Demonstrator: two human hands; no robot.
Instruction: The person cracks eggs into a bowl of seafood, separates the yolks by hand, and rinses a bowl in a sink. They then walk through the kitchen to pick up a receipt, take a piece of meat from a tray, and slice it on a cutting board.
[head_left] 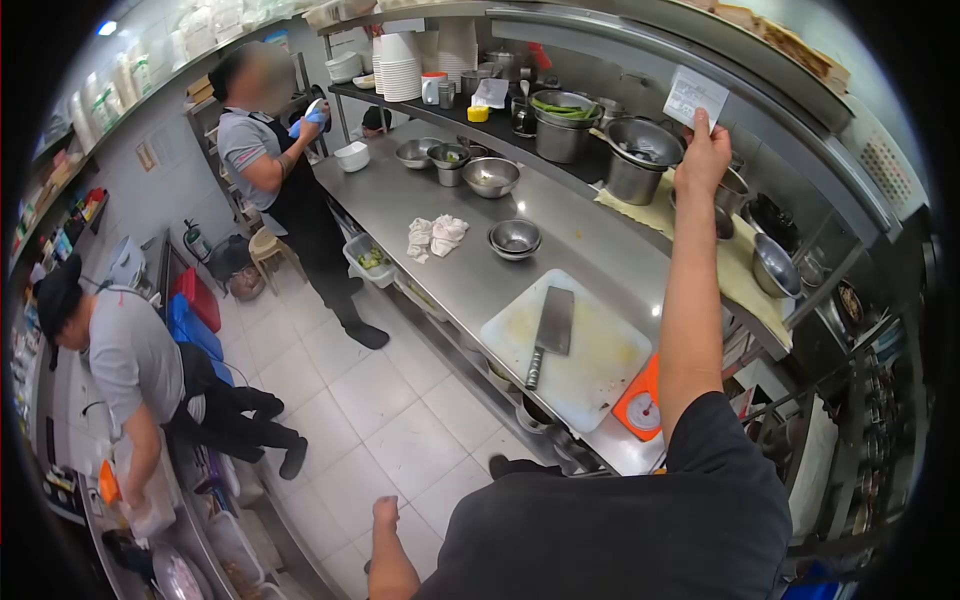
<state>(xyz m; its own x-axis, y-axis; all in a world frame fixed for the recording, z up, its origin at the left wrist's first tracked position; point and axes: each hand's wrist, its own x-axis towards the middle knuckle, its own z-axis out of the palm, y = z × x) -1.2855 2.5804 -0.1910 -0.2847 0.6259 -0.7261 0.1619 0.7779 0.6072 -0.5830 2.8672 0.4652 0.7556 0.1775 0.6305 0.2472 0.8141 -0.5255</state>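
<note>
My right hand [704, 155] is stretched up to the front of the overhead shelf, its fingers pinched on the lower edge of a white paper slip [692, 97] with print on it. Below that arm are a strainer bowl [645, 135] on a steel pot and a steel bowl [775, 265]. My left hand [385, 512] hangs low over the floor, fingers curled in, with nothing showing in it. On the steel table, a cleaver [553, 325] lies on a white cutting board [505, 325]. An orange kitchen scale [640, 408] stands by the board's right corner.
Steel bowls [515, 238] and crumpled white cloths [437, 236] sit on the steel table [395, 205]. One person [270, 150] stands at its far end with a blue cloth. Another person [140, 350] bends over the left counter. Tiled floor [370, 400] runs between.
</note>
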